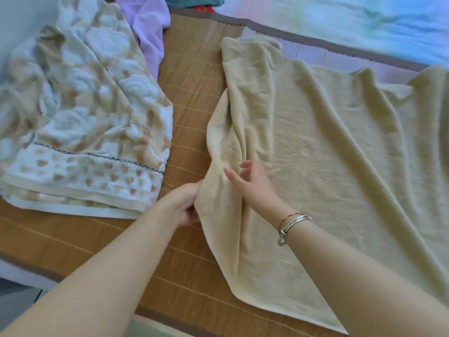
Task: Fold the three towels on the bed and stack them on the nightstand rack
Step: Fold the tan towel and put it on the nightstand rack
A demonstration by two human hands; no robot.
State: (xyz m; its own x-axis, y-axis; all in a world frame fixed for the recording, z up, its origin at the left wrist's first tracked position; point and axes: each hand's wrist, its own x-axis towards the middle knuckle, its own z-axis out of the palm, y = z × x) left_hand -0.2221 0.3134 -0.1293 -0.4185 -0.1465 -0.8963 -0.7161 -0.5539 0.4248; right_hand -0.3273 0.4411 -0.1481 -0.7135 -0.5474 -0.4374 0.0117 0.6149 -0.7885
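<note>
A large beige towel (328, 154) lies spread and wrinkled over the right half of the bed's bamboo mat (192, 76). Its left edge is bunched into a ridge. My left hand (183, 205) grips that bunched left edge from the side. My right hand (250, 183) rests on top of the towel just right of the ridge, fingers apart. A floral beige-and-white towel (80, 113) lies crumpled on the left of the mat. A lilac towel (150, 25) lies crumpled at the top, partly under the floral one.
The mat's brown border (315, 41) runs along the far side, with pale bedding (352, 18) beyond it. Dark green and red fabric (199, 3) shows at the top edge. The bed's near edge (29, 271) drops to the floor at the lower left.
</note>
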